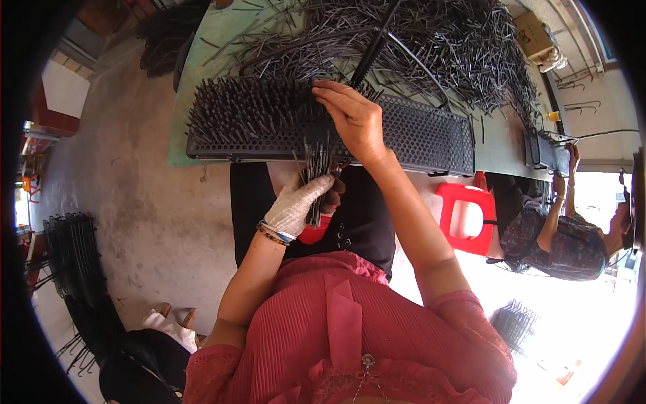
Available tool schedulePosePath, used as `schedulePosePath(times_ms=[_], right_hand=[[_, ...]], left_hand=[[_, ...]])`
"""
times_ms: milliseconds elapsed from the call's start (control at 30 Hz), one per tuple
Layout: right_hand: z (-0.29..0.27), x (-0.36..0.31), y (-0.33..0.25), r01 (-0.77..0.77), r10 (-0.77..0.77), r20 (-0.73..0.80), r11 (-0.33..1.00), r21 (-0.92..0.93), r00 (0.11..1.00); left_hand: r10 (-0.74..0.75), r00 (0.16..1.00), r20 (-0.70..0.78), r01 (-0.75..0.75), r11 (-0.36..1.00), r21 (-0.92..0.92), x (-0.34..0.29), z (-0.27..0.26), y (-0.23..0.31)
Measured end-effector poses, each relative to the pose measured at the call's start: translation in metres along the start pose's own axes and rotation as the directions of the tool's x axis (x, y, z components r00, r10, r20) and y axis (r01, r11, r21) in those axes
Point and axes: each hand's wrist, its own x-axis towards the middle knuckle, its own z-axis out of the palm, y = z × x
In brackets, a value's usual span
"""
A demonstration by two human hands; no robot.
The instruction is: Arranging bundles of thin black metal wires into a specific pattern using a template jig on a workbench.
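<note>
My left hand (296, 205), in a pale work glove with darkened fingers, is closed around a bundle of thin black rods (316, 158). The rods point upward at the near edge of a long black perforated rack (427, 138). Bare, my right hand (356, 128) reaches over the middle of the rack, fingers together and bent down at the holes. Whatever is between its fingertips is hidden. Left of that hand, many black rods (245, 108) stand packed upright in the holes. On the right, the rack's holes show bare.
A large pile of loose black rods (451, 47) covers the green table (219, 50) behind the rack. A black metal frame (369, 57) rises there. A red stool (464, 219) and a co-worker (565, 232) at another rack (546, 151) are to the right. Hooked black rods (74, 256) stand left.
</note>
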Motion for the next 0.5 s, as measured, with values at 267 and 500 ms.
schedulePosePath(times_ms=[267, 500], right_hand=[[-0.001, -0.0063, 0.0036, 0.083, -0.075, 0.075, 0.989, -0.122, 0.994], [-0.0007, -0.0068, -0.0009, 0.135, -0.131, 0.037, 0.971, -0.198, 0.991]], left_hand=[[0.004, 1.0, -0.025, -0.004, 1.0, -0.012, -0.0012, -0.0004, -0.0025], [-0.016, 0.999, -0.039, 0.018, 0.999, 0.043, -0.0023, 0.0045, 0.0024]])
